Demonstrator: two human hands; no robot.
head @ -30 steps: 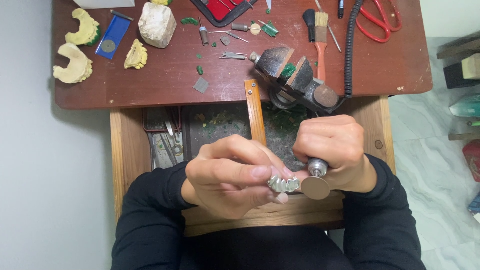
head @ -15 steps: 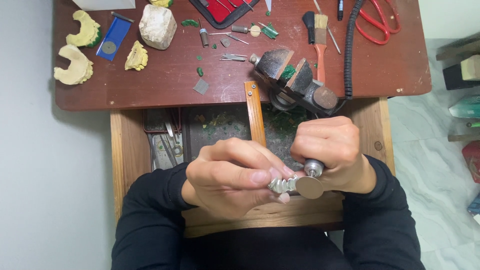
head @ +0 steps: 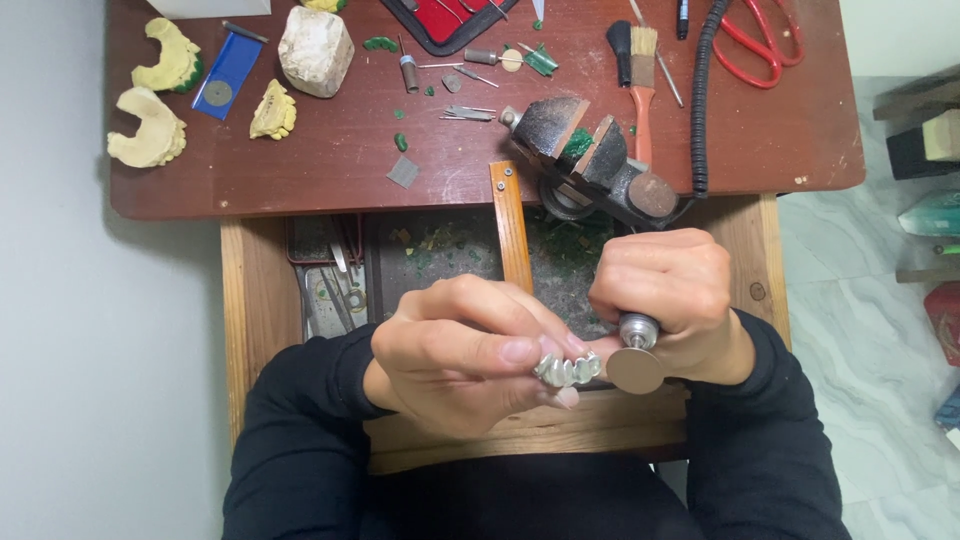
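Silvery dental casting [head: 567, 370], apparently against disc [head: 634, 370]

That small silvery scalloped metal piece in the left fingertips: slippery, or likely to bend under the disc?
The small silvery scalloped metal piece looks cast and rigid, so bending seems unlikely. Its shiny, bumpy surface may slip, as the left hand only pinches it. It probably shifts easily against the round disc.

four pale tooth casts: [head: 146, 126], [head: 172, 62], [head: 272, 110] and, at the top edge, [head: 322, 5]. one whitish stone block [head: 316, 50]. one brush [head: 643, 75]. one pair of red scissors [head: 757, 40]. one small vise [head: 590, 160]. two hands: left hand [head: 465, 350], right hand [head: 665, 295].
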